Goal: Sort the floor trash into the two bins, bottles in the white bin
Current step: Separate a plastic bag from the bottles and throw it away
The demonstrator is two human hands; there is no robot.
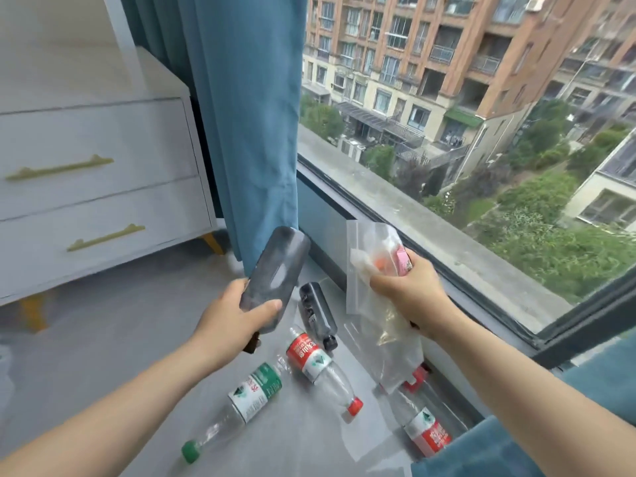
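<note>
left hand (237, 316): fingers wrapped round a dark bottle (275, 266), held above the floor (103, 346)
right hand (407, 292): fingers clutching clear plastic bags (364, 242) and a pink item (403, 265), maybe a wrapper
floor: green-label bottle (251, 395), red-label bottle (311, 356), small black bottle (315, 309) lying flat; second red-label bottle (428, 433) by the window (447, 166)

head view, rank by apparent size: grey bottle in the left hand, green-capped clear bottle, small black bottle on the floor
1. Dark grey plastic bottle, bulkiest, but held nearer the camera.
2. Clear plastic bottle with green label and cap, similar length, slimmer.
3. Small black plastic bottle, clearly smallest.
</note>
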